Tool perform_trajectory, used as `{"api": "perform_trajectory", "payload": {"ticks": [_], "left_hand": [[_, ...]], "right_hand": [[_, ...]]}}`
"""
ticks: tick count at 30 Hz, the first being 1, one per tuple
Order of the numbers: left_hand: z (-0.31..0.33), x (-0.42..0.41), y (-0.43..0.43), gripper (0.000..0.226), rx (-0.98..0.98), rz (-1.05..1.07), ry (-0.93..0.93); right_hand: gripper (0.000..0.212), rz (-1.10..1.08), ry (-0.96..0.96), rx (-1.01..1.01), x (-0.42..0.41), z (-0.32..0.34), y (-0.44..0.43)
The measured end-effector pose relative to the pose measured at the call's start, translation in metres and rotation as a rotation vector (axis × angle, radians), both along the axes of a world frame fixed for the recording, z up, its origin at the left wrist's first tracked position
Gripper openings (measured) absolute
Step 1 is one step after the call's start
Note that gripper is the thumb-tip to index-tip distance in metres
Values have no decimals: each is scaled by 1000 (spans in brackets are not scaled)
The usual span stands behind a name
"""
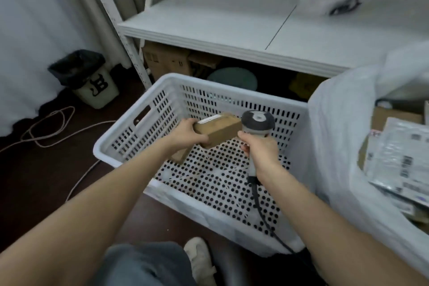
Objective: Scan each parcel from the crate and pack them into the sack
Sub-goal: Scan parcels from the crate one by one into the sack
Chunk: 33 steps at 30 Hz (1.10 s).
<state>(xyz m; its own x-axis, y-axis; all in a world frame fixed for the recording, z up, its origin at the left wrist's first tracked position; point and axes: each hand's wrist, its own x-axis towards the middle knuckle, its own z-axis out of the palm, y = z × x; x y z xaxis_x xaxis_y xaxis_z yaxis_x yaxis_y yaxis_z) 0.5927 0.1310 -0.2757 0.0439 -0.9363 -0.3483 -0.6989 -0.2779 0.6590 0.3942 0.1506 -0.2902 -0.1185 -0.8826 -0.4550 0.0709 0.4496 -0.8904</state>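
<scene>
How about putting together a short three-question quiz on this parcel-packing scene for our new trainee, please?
1. True or false: the left hand grips the brown parcel over the white crate.
2. What does the right hand hold? A) a tape roll B) a corded scanner C) a marker pen
3. Fill in: the sack with packed parcels stands on the person's ____ side of the crate.

Key: 1 true; 2 B; 3 right.
</scene>
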Motion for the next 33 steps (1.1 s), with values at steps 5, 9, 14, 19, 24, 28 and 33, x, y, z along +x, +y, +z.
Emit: {"api": "perform_trajectory", "payload": {"ticks": [5, 9, 14, 19, 24, 28, 33], "left_hand": [[59, -20, 62, 84, -118, -90, 25], [90, -37, 104, 88, -226, -117, 135], [111, -59, 138, 78, -164, -67, 402], [114, -78, 153, 39, -297, 221, 732], [119, -76, 159, 48, -223, 272, 888], [128, -74, 167, 54, -352, 141, 707], [131, -84, 187, 55, -665, -91, 243]], "right_hand": [[55, -88, -47, -123, -29, 54, 44], [45, -60, -120, -143, -53, 79, 74], [24, -109, -70, -170, -75, 96, 101], [20, -114, -158, -191, -86, 106, 118], [26, -94, -245, -244, -94, 111, 132], [31, -109, -326, -250, -100, 115, 139], [13, -94, -434, -228, -109, 127, 144]]}}
